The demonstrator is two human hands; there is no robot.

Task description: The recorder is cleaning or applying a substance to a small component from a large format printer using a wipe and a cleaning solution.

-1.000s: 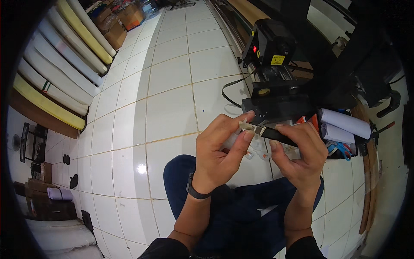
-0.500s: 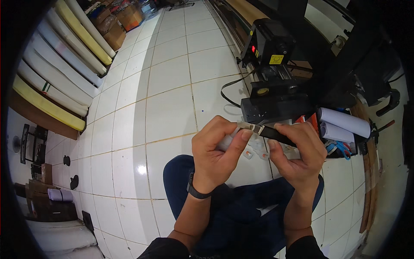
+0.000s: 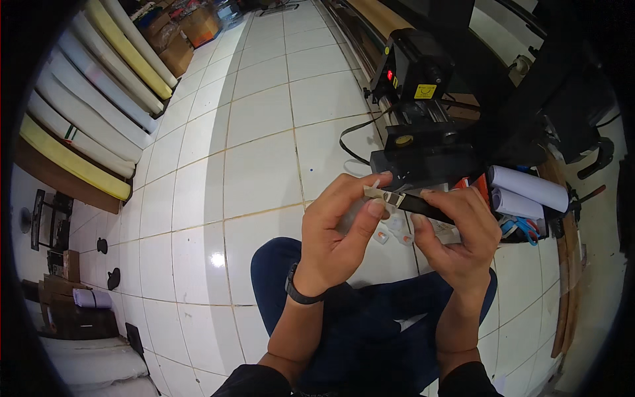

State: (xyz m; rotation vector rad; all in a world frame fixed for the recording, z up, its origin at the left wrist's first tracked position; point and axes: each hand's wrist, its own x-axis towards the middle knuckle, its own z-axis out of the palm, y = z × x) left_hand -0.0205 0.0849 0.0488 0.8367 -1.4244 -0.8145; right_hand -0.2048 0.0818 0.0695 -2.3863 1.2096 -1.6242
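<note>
My right hand (image 3: 463, 241) grips a slim black-handled cutting tool (image 3: 430, 209) with a metal head, held level in front of me. My left hand (image 3: 334, 235) is pinched at the tool's metal end, where a small pale, translucent piece (image 3: 376, 184) shows between finger and thumb; its exact shape is too small to tell. Below the hands, small white pieces with orange parts (image 3: 381, 235) lie on the floor, partly hidden. My crossed legs (image 3: 370, 351) in dark blue trousers are beneath my arms.
A black machine (image 3: 413, 66) with a red display stands ahead right, beside white paper rolls (image 3: 529, 188) and blue-handled tools (image 3: 526, 231). Tall rolls of sheet material (image 3: 99, 86) line the left, with cardboard boxes (image 3: 178, 53) beyond them. The tiled floor (image 3: 258, 178) lies between.
My left hand shifted slightly left over the first half second, then moved back right, its forefinger now reaching past the tool's tip. My right hand has barely moved.
</note>
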